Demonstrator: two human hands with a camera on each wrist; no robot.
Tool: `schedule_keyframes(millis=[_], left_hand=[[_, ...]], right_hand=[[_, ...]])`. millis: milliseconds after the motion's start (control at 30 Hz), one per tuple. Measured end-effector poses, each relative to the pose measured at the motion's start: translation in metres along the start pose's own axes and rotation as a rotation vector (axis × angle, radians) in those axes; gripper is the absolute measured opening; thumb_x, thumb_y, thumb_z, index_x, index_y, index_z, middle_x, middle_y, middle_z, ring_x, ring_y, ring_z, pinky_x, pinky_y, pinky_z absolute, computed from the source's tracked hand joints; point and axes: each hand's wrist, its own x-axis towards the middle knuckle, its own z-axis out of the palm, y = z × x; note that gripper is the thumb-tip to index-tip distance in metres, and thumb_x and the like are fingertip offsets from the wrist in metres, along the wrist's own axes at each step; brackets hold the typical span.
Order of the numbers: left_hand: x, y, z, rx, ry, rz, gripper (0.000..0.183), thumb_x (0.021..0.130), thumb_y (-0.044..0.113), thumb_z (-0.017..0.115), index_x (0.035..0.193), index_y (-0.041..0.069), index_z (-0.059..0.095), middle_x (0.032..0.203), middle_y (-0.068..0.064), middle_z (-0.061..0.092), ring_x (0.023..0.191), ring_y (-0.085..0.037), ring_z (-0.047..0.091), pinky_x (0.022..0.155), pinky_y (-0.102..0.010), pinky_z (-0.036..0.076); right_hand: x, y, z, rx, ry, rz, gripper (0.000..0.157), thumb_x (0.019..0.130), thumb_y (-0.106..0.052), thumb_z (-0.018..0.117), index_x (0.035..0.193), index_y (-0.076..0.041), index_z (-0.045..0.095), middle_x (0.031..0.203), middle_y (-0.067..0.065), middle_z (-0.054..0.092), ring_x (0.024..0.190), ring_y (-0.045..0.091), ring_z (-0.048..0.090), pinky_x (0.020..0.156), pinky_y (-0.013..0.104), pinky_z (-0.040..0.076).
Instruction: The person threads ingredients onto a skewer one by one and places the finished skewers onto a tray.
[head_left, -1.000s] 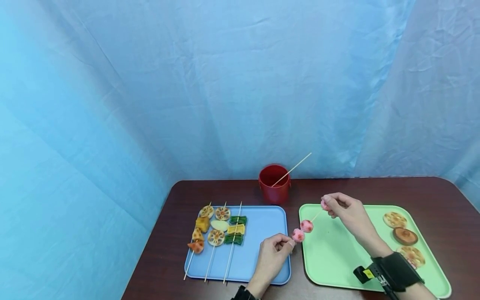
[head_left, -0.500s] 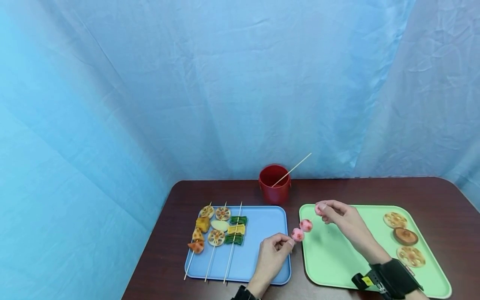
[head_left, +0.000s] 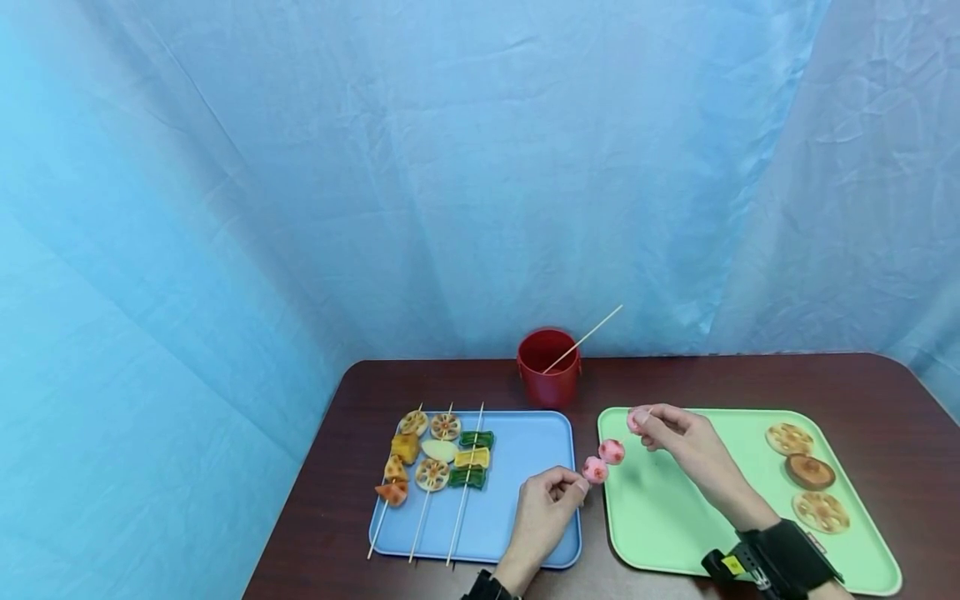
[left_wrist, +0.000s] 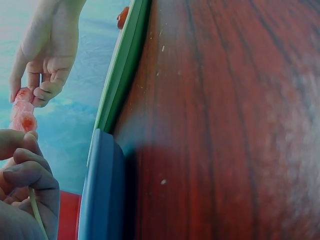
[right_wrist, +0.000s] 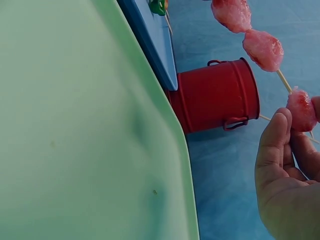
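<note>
My left hand [head_left: 546,510], over the right part of the blue tray [head_left: 528,433], grips a thin wooden skewer [right_wrist: 284,81]. Two pink balls with reddish patches [right_wrist: 263,50] sit side by side on it, just beyond my left fingertips. Farther up, my right hand [head_left: 693,450] pinches a third pink ball [right_wrist: 301,111] between thumb and fingers, above the back left corner of the green tray [head_left: 675,533]. A short bare length of skewer shows between this ball and the other two. In the left wrist view the skewer's lower end runs through my curled left fingers.
Three loaded skewers [head_left: 468,475] lie on the blue tray's left half. Lotus root slices [head_left: 821,512] and a brown round piece [head_left: 810,472] rest along the green tray's right side. Behind the trays, a red bucket [head_left: 550,383] holds one bare skewer. Blue cloth [head_left: 480,167] hangs behind.
My right hand has moved left and slightly down, bringing the third pink ball nearer the other two along the skewer. My left hand stays almost still.
</note>
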Motion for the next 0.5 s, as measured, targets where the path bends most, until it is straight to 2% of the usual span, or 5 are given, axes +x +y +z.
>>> schedule_keyframes(millis=[300, 500], left_hand=[[-0.0002, -0.0016, -0.0002, -0.011, 0.002, 0.010, 0.016, 0.094, 0.016, 0.072, 0.087, 0.002, 0.076, 0.067, 0.005, 0.063, 0.055, -0.002, 0.049, 0.052, -0.018, 0.036], [-0.0010, -0.0021, 0.0013, -0.030, 0.003, -0.013, 0.015, 0.093, 0.016, 0.072, 0.087, 0.002, 0.077, 0.068, 0.004, 0.063, 0.056, -0.003, 0.050, 0.052, -0.018, 0.036]], right_hand=[[-0.0005, 0.0025, 0.0025, 0.001, 0.012, 0.016, 0.053, 0.101, -0.053, 0.061, 0.127, -0.008, 0.068, 0.114, 0.016, 0.069, 0.099, 0.032, 0.066, 0.083, 0.040, 0.052], [-0.0007, 0.0051, 0.0036, -0.001, 0.008, 0.005, 0.052, 0.102, -0.051, 0.061, 0.124, -0.006, 0.068, 0.111, 0.016, 0.070, 0.097, 0.032, 0.066, 0.082, 0.039, 0.052]])
